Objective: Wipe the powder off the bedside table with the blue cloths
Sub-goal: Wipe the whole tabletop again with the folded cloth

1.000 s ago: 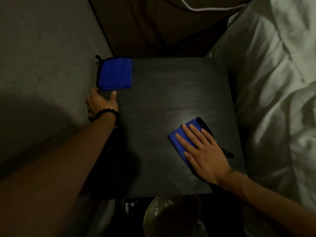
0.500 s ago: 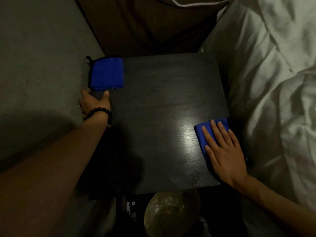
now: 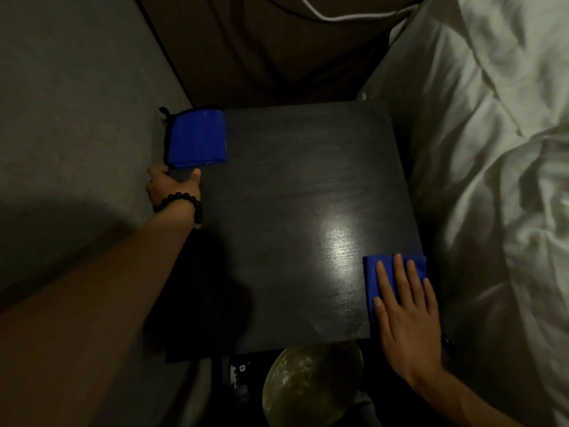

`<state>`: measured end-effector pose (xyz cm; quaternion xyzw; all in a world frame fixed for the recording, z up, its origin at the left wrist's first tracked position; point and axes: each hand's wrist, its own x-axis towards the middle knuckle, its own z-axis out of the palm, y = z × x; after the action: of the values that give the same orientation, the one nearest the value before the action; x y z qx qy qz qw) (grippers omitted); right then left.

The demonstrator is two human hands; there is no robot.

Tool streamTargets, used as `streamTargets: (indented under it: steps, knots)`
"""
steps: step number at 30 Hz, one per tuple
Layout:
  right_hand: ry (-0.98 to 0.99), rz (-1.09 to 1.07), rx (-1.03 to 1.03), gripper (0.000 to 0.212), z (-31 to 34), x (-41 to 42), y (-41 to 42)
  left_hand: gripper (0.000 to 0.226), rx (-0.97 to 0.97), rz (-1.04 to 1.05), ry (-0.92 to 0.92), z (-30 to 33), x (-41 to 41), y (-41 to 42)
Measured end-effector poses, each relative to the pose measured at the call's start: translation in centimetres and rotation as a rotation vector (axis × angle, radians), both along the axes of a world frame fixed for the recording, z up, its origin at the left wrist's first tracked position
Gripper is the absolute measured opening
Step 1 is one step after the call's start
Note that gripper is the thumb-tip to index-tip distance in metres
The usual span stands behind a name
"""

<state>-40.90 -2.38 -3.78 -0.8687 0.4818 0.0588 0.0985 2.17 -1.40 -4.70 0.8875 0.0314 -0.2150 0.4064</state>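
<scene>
The dark bedside table fills the middle of the view, with a shiny patch right of centre and faint powder traces near its front edge. My right hand presses flat, fingers straight, on a folded blue cloth at the table's front right corner. A second folded blue cloth lies on the back left corner. My left hand, with a black bead bracelet on the wrist, grips the table's left edge just below that cloth, thumb on top.
White bedding rises along the right side of the table. A grey surface runs along the left. A brown headboard with a white cable stands behind. A round pale object sits below the front edge.
My right hand has slid its blue cloth from the table's middle front rightward to the front right corner. My left hand has stayed on the left edge.
</scene>
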Motion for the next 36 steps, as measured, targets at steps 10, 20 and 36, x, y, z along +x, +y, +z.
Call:
streamTargets:
  steps: [10,20,36]
  knots:
    - [0.021,-0.072,-0.011,0.068,-0.4,1.6,2.8,0.061,-0.014,0.038,0.008,-0.5,-0.2,-0.1]
    - [0.020,0.093,0.028,0.062,-1.5,7.3,8.7,0.059,-0.019,0.021,0.000,-0.6,0.0,0.0]
    - [-0.027,0.491,0.147,0.063,-0.7,16.7,13.1,0.062,0.021,0.030,-0.021,-0.4,-0.1,-0.2]
